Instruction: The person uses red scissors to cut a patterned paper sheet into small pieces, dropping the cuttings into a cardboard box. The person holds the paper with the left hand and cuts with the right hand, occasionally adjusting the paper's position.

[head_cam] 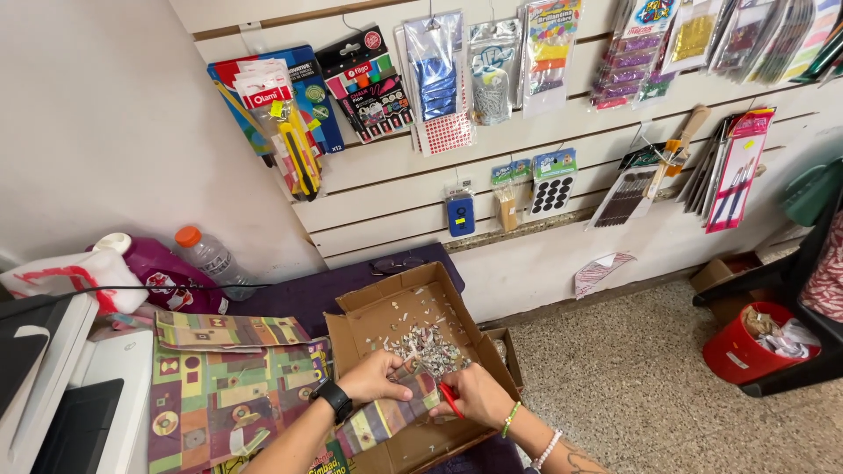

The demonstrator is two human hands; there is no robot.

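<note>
Cardboard box [369,309] w/ paper scraps [428,344]; left hand [376,377] grips patterned paper [386,417], right hand [474,392] clenched on red tool [450,399].

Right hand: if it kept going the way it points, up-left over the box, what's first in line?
Right hand, holding a red-handled tool, would probably meet the patterned paper strip held by the left hand, over the cardboard box; depth is unclear.

My arms are bare to the elbow, no sleeves. A black watch [335,398] on a black strap wraps my left wrist. My right wrist carries a thin green bracelet [511,419] and a pale beaded bracelet [546,449], with a dark tattoo [580,460] on the forearm.
</note>
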